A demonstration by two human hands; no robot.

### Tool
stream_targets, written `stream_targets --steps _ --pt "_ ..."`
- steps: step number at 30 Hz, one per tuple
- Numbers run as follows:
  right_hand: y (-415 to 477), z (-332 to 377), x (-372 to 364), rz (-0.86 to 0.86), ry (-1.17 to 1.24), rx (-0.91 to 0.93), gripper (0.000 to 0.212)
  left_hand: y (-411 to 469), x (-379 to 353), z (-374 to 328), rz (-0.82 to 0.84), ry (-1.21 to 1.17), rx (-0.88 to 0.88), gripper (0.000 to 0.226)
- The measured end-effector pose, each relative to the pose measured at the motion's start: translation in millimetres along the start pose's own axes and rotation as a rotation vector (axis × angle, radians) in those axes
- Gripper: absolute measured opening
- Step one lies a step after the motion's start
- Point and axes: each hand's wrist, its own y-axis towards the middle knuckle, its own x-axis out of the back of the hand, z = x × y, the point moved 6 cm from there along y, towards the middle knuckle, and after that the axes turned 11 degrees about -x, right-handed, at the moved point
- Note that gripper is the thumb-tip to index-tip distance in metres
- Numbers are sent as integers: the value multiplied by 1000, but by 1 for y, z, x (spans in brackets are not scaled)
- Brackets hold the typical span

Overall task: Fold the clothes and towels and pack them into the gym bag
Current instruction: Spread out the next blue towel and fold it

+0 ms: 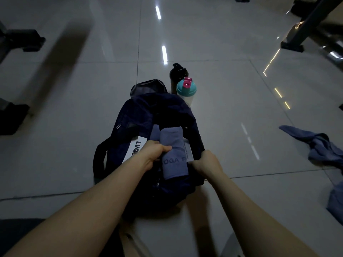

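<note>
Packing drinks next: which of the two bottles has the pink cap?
The white shaker bottle with the teal lid; the black bottle behind it has a black cap.

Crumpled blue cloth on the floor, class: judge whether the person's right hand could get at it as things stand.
Probably yes, once it lets go. The right hand grips the gym bag, but only bare floor lies between it and the crumpled blue cloth, perhaps with a stretch.

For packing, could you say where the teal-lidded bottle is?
Head view: the teal-lidded bottle stands right of the gym bag's far end, beside the black bottle.
</note>
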Motion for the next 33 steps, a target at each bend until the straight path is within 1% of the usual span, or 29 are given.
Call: stream_targets --steps 2,4,6,8,10,11,12,13,15,16,17,20,22,24,26,28,29,30,31,33 --pt "3 -2 -1 29 28 -10 30 1 -7 0 -2 136 -66 20" --pt "4 -3 -2 40 45 -10 27 4 -6 2 -26 304 -152 26" --pt "6 -4 -3 44 65 -7 28 0 -3 -3 -42 506 -267 39" --pt "5 -5 -4 47 66 4 28 -10 -3 -12 -41 762 -443 56" --pt "5 -5 -3 46 70 12 29 -24 -5 -24 -76 1007 -625 65" --pt "5 -5 -3 49 76 15 29 -29 -8 -28 -61 1075 -693 69" --pt "5 -5 -2 51 80 18 28 -31 -11 -30 6 1101 -727 74" --pt "4 -4 -1 52 81 22 26 -30 -14 -29 113 1116 -718 81" --pt "4 -5 -1 48 82 28 24 -25 -19 -22 341 1204 -621 98" --pt "3 -5 0 44 81 31 24 -23 -21 -20 411 1264 -589 103" --pt "2 -4 0 41 79 34 25 -21 -21 -17 442 1325 -575 106" --pt "2 -5 0 46 74 27 20 -20 -24 -4 424 1500 -608 103" --pt "3 -6 0 49 75 12 22 -23 -28 10 371 1604 -655 95" --pt "5 -10 0 47 70 -3 23 -26 -32 23 353 1666 -680 88" --pt "5 -13 0 56 78 -15 24 -24 -32 27 390 1662 -657 83" --pt "5 -13 1 74 92 -14 23 -17 -31 15 443 1603 -640 77" --pt "5 -11 2 84 98 -11 22 -13 -31 6 441 1583 -663 74" --pt "6 -10 3 93 106 -9 21 -8 -31 -4 414 1579 -700 75" --pt "6 -9 3 102 115 -10 20 -4 -30 -11 374 1585 -725 83" --pt "6 -9 3 110 126 -9 20 5 -26 -13 341 1602 -694 105"
